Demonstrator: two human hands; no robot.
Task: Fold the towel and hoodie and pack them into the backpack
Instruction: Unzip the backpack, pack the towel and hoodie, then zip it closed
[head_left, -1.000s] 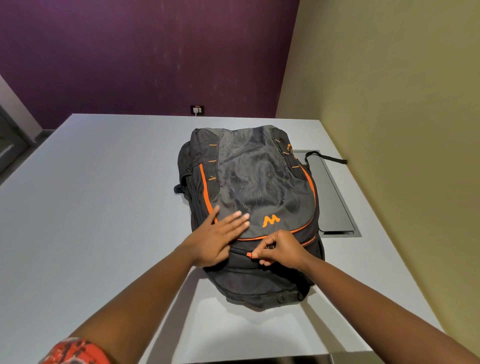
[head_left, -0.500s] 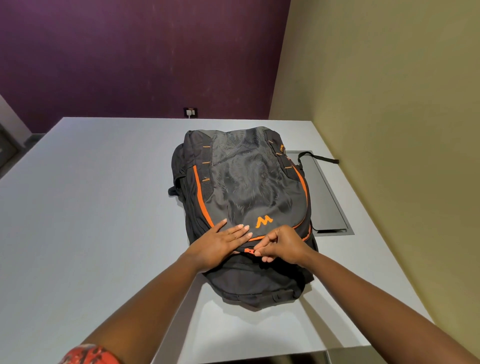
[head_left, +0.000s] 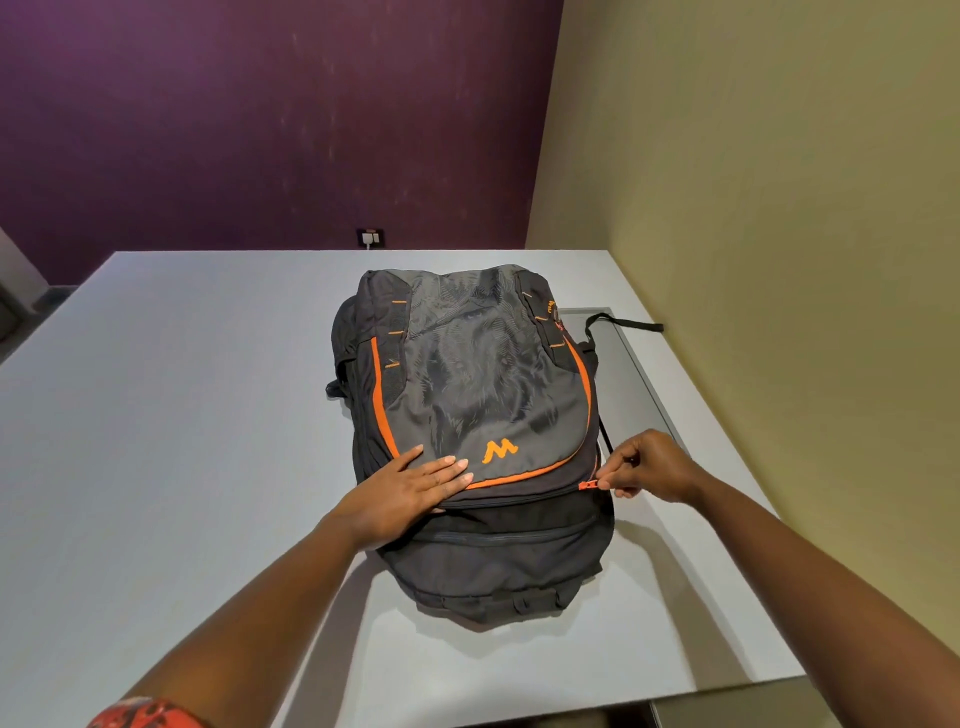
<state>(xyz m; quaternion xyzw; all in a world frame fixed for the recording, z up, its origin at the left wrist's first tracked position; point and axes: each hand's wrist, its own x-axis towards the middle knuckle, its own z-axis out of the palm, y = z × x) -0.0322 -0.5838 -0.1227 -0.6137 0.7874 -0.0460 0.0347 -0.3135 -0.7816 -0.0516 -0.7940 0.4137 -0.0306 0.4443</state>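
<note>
My left hand (head_left: 410, 491) lies flat with straight fingers, pressing the front flap of the backpack (head_left: 470, 441) near its orange logo. The backpack rests on the counter (head_left: 171, 415) between and under my hands, its top end toward me. My right hand (head_left: 647, 467), at the backpack's right edge, pinches the orange zipper pull (head_left: 587, 485).

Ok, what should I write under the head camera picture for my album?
Left hand presses flat on the backpack while the right hand pinches its orange zipper pull.
</note>
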